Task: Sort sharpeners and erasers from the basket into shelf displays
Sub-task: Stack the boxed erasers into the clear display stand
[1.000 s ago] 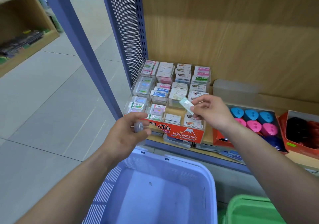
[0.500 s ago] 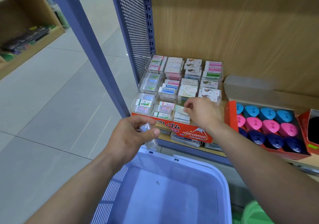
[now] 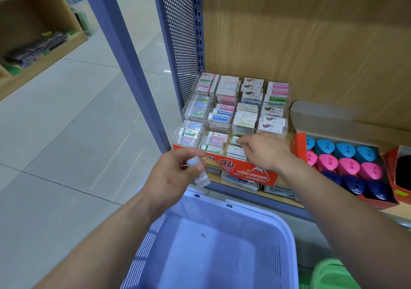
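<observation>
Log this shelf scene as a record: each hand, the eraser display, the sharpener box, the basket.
eraser display: tiered clear compartments, red front, mostly stocked
sharpener box: right of the eraser display; blue, pink, dark blue sharpeners in rows
basket: lavender, nearest the camera; only a speck visible inside
left hand: holds a clear-wrapped eraser above the basket's far rim
right hand: pinches a pale green eraser at the eraser display's front row
</observation>
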`<state>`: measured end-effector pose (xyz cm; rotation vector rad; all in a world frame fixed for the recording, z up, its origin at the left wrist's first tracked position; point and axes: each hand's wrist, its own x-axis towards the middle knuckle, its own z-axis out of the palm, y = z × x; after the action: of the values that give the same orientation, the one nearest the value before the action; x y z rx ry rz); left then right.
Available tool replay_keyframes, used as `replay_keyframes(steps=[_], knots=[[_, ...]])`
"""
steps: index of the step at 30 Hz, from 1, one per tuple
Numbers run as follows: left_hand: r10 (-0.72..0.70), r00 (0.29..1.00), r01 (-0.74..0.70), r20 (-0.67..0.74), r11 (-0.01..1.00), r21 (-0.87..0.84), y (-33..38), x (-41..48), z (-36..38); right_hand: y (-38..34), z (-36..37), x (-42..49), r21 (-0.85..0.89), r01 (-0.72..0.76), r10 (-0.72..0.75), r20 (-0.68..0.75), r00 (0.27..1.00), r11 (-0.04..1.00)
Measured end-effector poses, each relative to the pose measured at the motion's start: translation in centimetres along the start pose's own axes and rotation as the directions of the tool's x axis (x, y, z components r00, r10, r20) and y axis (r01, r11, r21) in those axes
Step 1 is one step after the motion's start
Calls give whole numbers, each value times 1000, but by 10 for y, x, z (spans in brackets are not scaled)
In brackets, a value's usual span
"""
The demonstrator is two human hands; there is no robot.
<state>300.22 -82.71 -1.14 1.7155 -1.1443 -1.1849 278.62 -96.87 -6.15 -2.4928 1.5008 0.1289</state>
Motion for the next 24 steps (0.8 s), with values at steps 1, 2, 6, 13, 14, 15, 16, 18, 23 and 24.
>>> replay_keyframes(steps=[1, 2, 6, 13, 14, 15, 16, 18, 23, 24], knots=[[4, 1000, -4, -10, 1000, -6, 2, -1, 0, -1, -2, 1, 17, 1, -2, 33, 999, 1000], [9, 1000, -10, -23, 1000, -25, 4, -1, 0, -2, -4, 0, 57, -4, 1, 54, 999, 998], [22, 999, -28, -44, 991, -134, 15, -5, 4, -4, -15, -17, 331, -31, 41, -25, 999, 943], [17, 998, -33, -63, 964, -263, 29, -9, 21, -41, -49, -83, 798, 109, -82, -75, 994, 593], [17, 999, -31, -50, 958, -286, 32, -10, 23, -44, -50, -86, 830, 106, -85, -71, 994, 547], [23, 999, -32, -33, 953, -300, 33, -11, 25, -44, -51, -88, 864, 96, -69, -71, 995, 495], [32, 999, -35, -17, 951, -308, 35, -12, 26, -43, -52, -89, 890, 88, -44, -76, 996, 447], [29, 1000, -27, 2, 948, -318, 37, -13, 29, -40, -54, -90, 929, 66, 7, -73, 997, 364], [-1, 997, 16, 80, 982, -191, 39, -12, 34, -37, -46, -91, 978, 25, 83, -44, 996, 209], [3, 995, 12, 98, 989, -150, 38, -12, 35, -36, -43, -90, 986, 18, 83, -32, 996, 164]])
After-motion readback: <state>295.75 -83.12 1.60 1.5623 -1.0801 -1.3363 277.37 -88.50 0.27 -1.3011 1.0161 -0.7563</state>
